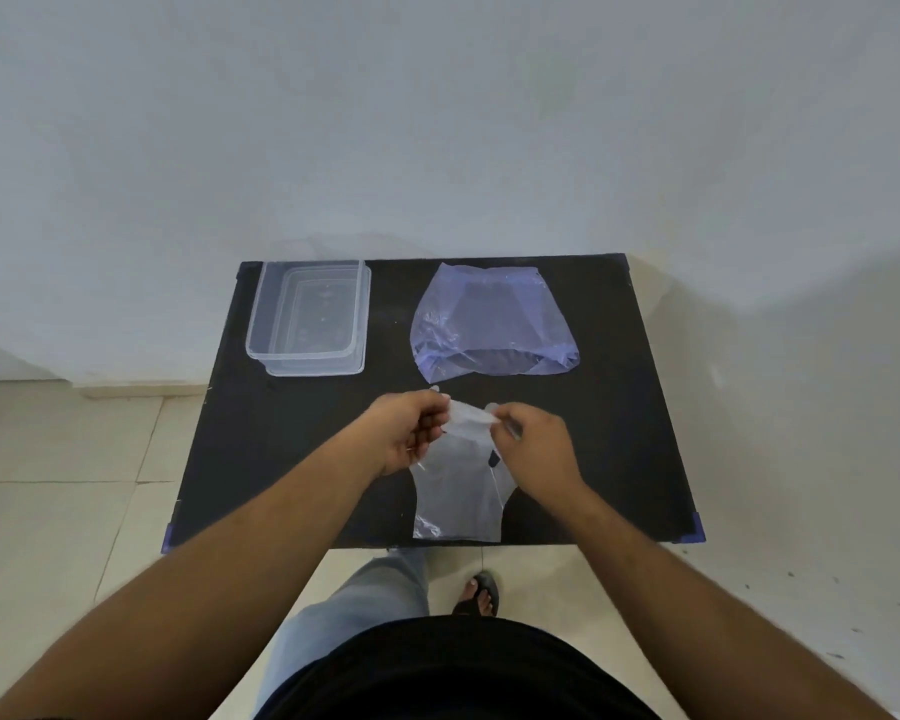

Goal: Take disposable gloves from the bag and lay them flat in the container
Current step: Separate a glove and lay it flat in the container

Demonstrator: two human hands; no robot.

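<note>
A clear disposable glove (455, 491) hangs between both hands above the near middle of the black table (619, 407), its cuff end reaching the front edge. My left hand (404, 433) pinches the glove's upper left edge and my right hand (533, 446) pinches its upper right edge. The bluish see-through plastic bag (492, 324) lies at the back right of the table, apart from both hands. An empty clear rectangular container (307, 314) sits at the back left, resting on what looks like its lid.
The table stands against a pale wall, with blue tape (696, 527) on its front corners. Tiled floor surrounds it. My legs and a sandalled foot (481, 595) stand just below the front edge.
</note>
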